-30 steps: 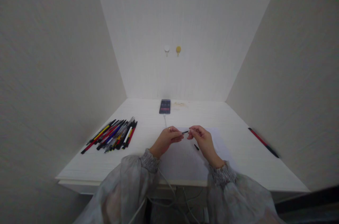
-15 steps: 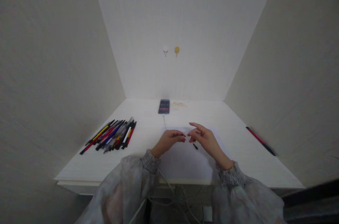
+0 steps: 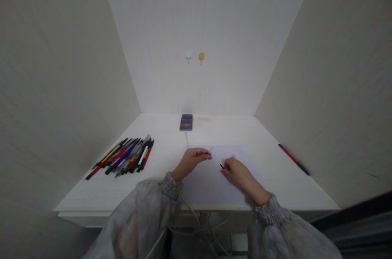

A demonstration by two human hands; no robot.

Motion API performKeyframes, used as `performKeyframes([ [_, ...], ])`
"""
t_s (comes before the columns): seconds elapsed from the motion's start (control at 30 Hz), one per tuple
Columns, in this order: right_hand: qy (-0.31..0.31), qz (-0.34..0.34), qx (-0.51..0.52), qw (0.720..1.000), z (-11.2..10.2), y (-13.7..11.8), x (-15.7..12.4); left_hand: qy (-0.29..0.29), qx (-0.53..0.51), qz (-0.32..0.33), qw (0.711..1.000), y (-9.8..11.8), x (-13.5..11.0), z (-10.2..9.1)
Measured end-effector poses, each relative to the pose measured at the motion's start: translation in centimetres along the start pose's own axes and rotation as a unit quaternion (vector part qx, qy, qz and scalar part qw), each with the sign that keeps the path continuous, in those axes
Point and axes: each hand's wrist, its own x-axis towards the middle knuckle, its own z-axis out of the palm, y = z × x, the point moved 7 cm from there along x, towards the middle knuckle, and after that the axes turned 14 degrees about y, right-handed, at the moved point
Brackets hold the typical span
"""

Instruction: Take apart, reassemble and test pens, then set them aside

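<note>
Over the white sheet of paper (image 3: pixel 208 189), my left hand (image 3: pixel 191 161) is closed in a pinch. A thin, pale, see-through piece (image 3: pixel 211 149) sticks out at its fingertips; its kind is too small to make out. My right hand (image 3: pixel 237 172) rests lower on the sheet, thumb and fingers pinched round a short black pen part (image 3: pixel 222 166). One end of that part pokes out towards my left hand. A small clear bit (image 3: pixel 233 156) shows just beyond the right knuckles, too faint to name.
A heap of pens (image 3: pixel 128 155) lies on the left of the white table (image 3: pixel 165 128). One red and black pen (image 3: pixel 294 159) lies by the right wall. A phone (image 3: pixel 186 122) with a cable stands at the back. Two hooks (image 3: pixel 201 56) are on the back wall.
My right hand has come down and closed on the black pen part that lay on the paper. My left hand keeps its pinch. The view has shifted slightly.
</note>
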Motion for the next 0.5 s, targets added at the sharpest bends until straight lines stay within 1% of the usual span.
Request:
performKeyframes([
  [0.17, 0.024, -0.008, 0.020, 0.999, -0.1, -0.1, -0.1, 0.000, -0.009, -0.009, 1.000, -0.4, 0.1, 0.0],
  [0.27, 0.038, 0.013, 0.054, 0.998, -0.7, 0.5, 0.2, -0.004, -0.016, -0.008, 1.000, -0.6, 0.2, 0.1],
  [0.33, 0.054, 0.032, 0.093, 0.994, -1.6, 0.9, 0.5, -0.007, -0.017, -0.007, 1.000, -0.8, 0.3, 0.2],
  [0.4, 0.079, 0.045, 0.148, 0.985, -3.1, 1.3, 0.8, -0.010, -0.014, -0.008, 1.000, -1.0, 0.4, 0.2],
  [0.5, 0.114, 0.064, 0.263, 0.956, -5.6, 1.6, 0.9, -0.014, -0.008, -0.009, 1.000, -1.1, 0.4, 0.2],
])
